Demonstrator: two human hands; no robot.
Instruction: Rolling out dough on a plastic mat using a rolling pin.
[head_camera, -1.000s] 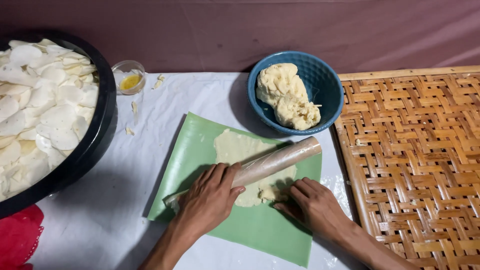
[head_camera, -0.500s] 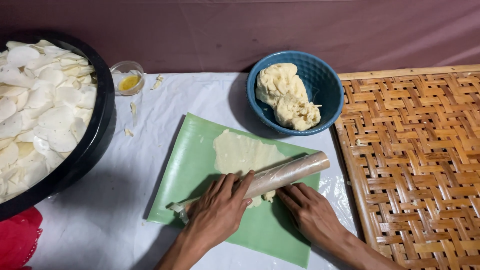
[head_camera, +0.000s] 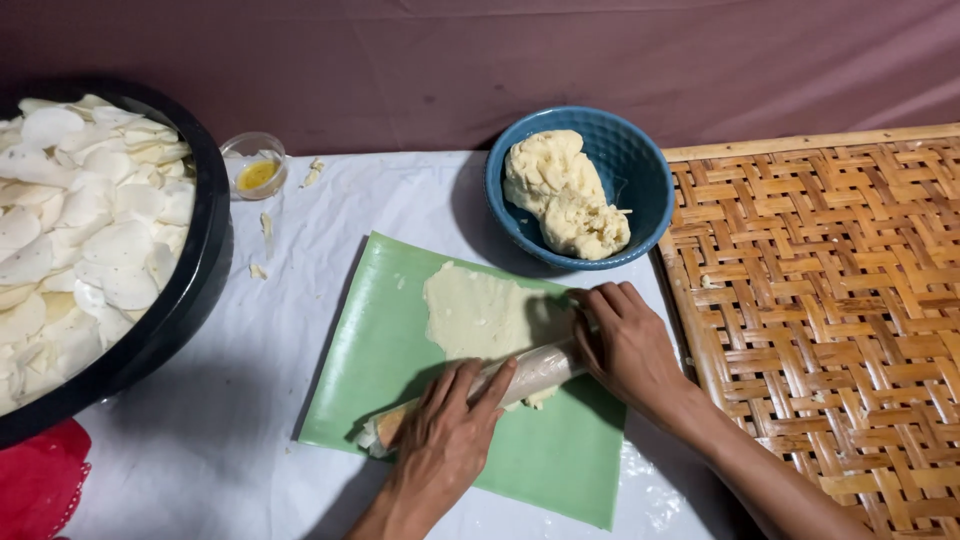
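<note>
A green sheet (head_camera: 380, 360) lies on the white-covered table with a thin, flattened patch of pale dough (head_camera: 480, 312) on it. A plastic-wrapped rolling pin (head_camera: 535, 370) lies slanted across the near edge of the dough. My left hand (head_camera: 445, 440) presses flat on the pin's left part, fingers spread. My right hand (head_camera: 625, 340) is curled over the pin's right end, beside the blue bowl (head_camera: 640, 170). The bowl holds a lump of dough (head_camera: 560, 195).
A large black basin (head_camera: 195, 290) full of thin white rounds fills the left. A small glass cup of yellow liquid (head_camera: 255, 170) stands behind the sheet. A woven bamboo tray (head_camera: 830, 300) lies on the right. Red cloth (head_camera: 40, 480) shows at the lower left.
Both hands have drawn the rolling pin back toward me across the dough, and the flattened patch beyond the pin is now larger. My right hand has shifted up onto the pin's end.
</note>
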